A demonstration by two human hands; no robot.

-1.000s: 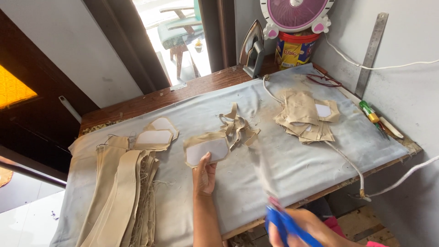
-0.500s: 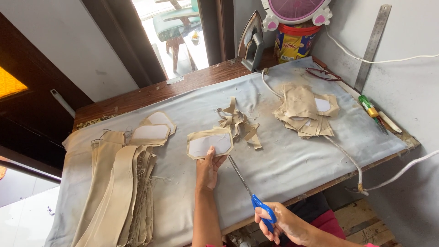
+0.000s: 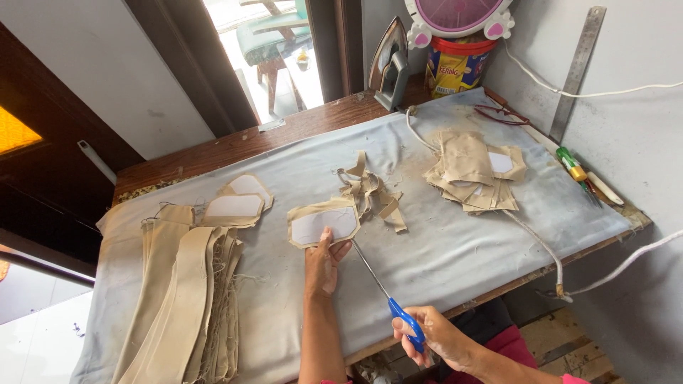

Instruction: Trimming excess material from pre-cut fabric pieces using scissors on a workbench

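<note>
Left hand (image 3: 321,264) pins tan fabric piece (image 3: 321,223) flat; right hand (image 3: 435,336) grips blue-handled scissors (image 3: 388,302). Best to keep blades low, trimming close along white lining.

Left hand (image 3: 324,262) flat, palm down; right hand (image 3: 435,336) fingers curled closed

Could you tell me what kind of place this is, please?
Probably a small home sewing workshop: cut tan fabric pieces on a cloth-covered table, blue-handled scissors in the right hand, and an iron.
</note>
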